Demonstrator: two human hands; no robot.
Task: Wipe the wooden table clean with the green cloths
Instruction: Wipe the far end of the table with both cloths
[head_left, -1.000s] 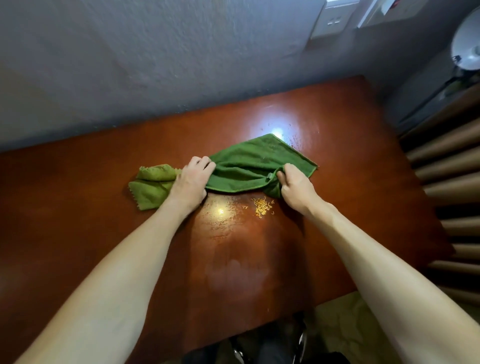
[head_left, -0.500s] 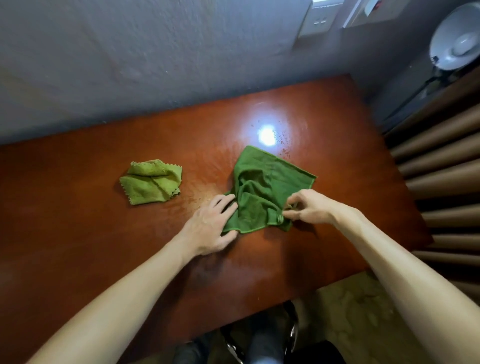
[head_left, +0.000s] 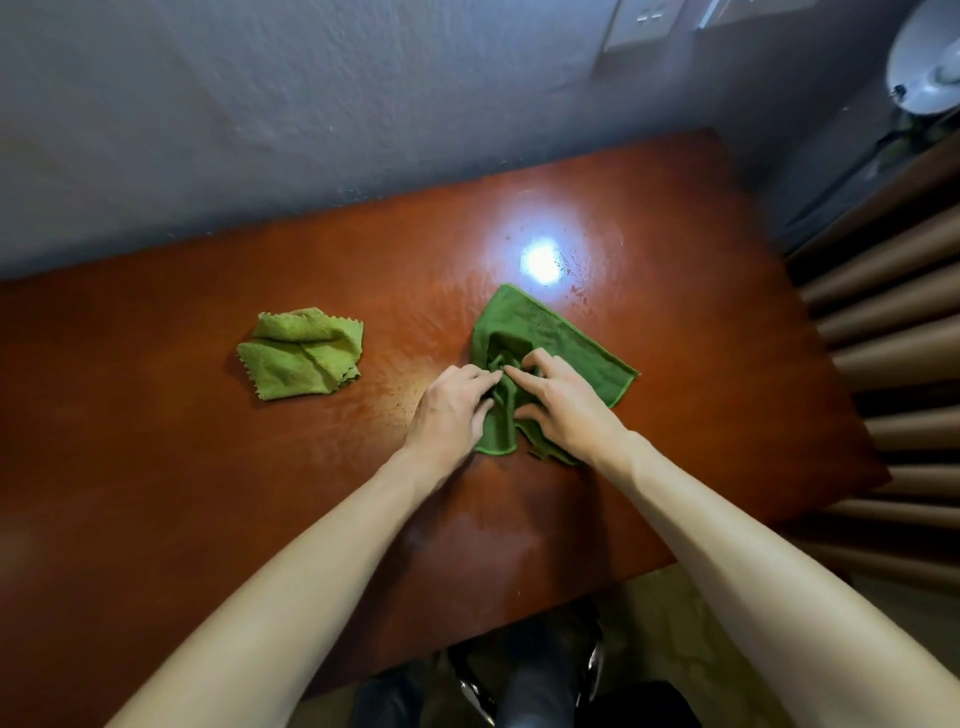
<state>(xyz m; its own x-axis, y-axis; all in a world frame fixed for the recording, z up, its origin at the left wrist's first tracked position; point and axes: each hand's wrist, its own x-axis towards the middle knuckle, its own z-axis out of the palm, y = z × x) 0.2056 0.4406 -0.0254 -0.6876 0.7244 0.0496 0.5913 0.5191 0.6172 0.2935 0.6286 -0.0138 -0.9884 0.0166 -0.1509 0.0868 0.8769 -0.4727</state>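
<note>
A dark green cloth (head_left: 545, 332) lies bunched on the reddish wooden table (head_left: 156, 467), right of centre. My left hand (head_left: 449, 410) grips its left folds, fingertips curled into the fabric. From the other side my right hand (head_left: 561, 402) gathers the same folds, its fingers bent into the cloth. The two hands nearly touch at the fingertips. A lighter green cloth (head_left: 301, 353) with a zigzag edge lies crumpled on the table to the left, apart from both hands.
A grey wall (head_left: 311, 104) runs along the table's far edge, with a switch plate (head_left: 641, 23) on it. A bright light reflection (head_left: 543, 257) shines on damp-looking wood behind the cloth. Slatted brown bars (head_left: 893, 322) stand off the right edge, a white lamp (head_left: 927, 57) above.
The dark cloth was pulled toward me, over where the yellow crumbs lay, and bunched up. My left hand left the light cloth and joined the right on the dark one.
</note>
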